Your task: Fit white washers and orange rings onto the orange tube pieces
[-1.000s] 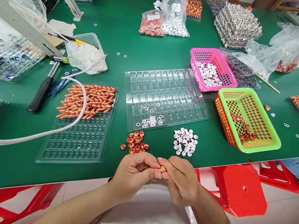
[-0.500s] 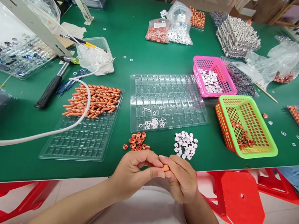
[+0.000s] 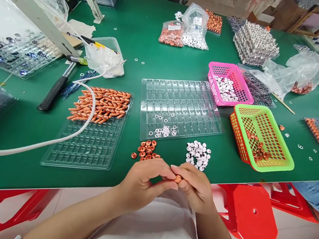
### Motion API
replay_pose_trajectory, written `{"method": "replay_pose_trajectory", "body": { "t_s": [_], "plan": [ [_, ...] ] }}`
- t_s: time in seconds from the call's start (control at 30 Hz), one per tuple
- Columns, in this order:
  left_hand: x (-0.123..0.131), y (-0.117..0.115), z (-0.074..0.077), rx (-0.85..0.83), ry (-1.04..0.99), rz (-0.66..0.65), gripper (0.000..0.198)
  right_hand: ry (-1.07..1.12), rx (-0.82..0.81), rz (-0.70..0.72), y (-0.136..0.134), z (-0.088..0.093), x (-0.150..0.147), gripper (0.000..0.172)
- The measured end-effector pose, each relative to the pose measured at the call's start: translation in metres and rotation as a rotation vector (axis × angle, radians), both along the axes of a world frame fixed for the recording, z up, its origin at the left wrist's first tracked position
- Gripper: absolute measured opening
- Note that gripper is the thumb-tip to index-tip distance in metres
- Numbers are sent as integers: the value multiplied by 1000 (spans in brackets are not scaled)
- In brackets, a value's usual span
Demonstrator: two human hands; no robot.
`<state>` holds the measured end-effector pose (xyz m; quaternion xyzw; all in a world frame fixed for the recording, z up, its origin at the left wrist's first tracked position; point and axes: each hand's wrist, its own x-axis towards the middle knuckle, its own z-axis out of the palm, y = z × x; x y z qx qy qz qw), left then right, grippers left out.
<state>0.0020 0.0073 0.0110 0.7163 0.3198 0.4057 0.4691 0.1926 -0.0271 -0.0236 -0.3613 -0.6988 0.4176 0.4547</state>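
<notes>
My left hand (image 3: pixel 144 182) and my right hand (image 3: pixel 194 185) meet at the near edge of the green table (image 3: pixel 142 49). Both pinch one small orange ring-shaped part (image 3: pixel 178 179) between their fingertips. Just beyond the hands lie a small heap of orange ring parts (image 3: pixel 146 150) and a heap of white discs (image 3: pixel 198 152). Behind those sits a clear compartment tray (image 3: pixel 179 106) with a few small white rings in its near cells.
A clear tray (image 3: pixel 92 144) at left carries rows of orange pieces (image 3: pixel 102 105), crossed by a white cable (image 3: pixel 51 141). A hammer (image 3: pixel 54 90) lies further left. Pink basket (image 3: pixel 229 84) and green basket (image 3: pixel 260 137) stand at right. Bags of parts sit at the back; red stools are under the table.
The view has tilted slightly. My hands stay together on the orange part, the fingers shifting a little around it.
</notes>
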Motion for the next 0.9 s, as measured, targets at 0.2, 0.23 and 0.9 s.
{"method": "replay_pose_trajectory", "body": {
  "t_s": [0.2,0.23,0.9],
  "plan": [
    [-2,-1,-6,306,122,49,21,116,-100,-40,1,-1,-2,33],
    [-2,-2,-7,352,157,75,21,132,-128,-43,1,-1,-1,33],
    [-3,-1,-13,563,187,20,25,398,-443,-44,1,-3,-5,24]
  ]
}}
